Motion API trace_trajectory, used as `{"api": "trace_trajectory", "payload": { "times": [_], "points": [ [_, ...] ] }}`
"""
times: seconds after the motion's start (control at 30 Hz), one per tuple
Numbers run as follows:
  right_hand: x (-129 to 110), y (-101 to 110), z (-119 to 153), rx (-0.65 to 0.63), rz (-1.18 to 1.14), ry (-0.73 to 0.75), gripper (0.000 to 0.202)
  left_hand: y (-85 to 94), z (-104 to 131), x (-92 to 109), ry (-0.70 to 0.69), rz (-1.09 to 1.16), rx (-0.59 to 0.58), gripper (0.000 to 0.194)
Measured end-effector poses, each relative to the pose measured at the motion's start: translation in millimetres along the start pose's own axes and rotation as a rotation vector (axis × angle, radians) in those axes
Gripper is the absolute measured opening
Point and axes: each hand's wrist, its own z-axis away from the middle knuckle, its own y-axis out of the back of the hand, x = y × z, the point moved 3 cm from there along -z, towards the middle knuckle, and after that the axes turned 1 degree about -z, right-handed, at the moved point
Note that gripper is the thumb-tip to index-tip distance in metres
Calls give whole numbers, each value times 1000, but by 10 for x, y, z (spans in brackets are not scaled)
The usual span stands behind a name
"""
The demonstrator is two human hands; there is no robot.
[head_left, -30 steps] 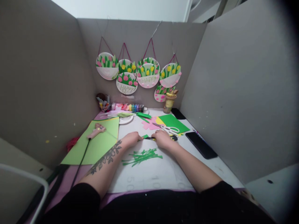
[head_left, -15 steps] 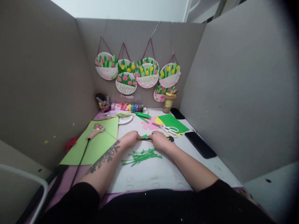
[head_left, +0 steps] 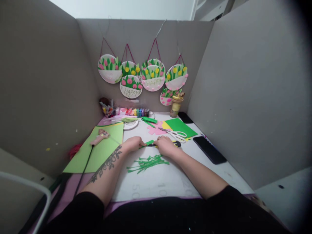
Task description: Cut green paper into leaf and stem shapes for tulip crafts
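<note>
My left hand (head_left: 133, 144) is closed, its fingertips pinching the left end of a small green paper piece (head_left: 149, 142) on the white work surface. My right hand (head_left: 166, 146) is curled over a yellow and black utility knife (head_left: 177, 143). The knife's dark front end points left, along the paper's near edge, and its rear end sticks out to the right. The right fingertips are close to the paper; whether they press on it is hidden. Nearer to me lies a loose pile of thin green paper strips (head_left: 148, 163).
White-handled scissors (head_left: 176, 135) rest by green paper sheets (head_left: 181, 127). A phone (head_left: 209, 150) lies at right. A glue gun (head_left: 99, 138) with its cord sits on light green sheets (head_left: 84, 157) at left. Paper-plate flower baskets (head_left: 153, 84) hang on the back panel above paint pots (head_left: 142, 112).
My left hand has shifted slightly left, away from my right hand, and more of the green paper shows between them. The right hand has barely moved. The view has tilted slightly.
</note>
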Motion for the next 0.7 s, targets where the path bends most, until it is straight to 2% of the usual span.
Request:
{"api": "trace_trajectory", "payload": {
  "times": [0.7],
  "points": [
    [-75,-12,-1,-26,26,30,30,-21,-24,17,-31,19,9,34]
  ]
}}
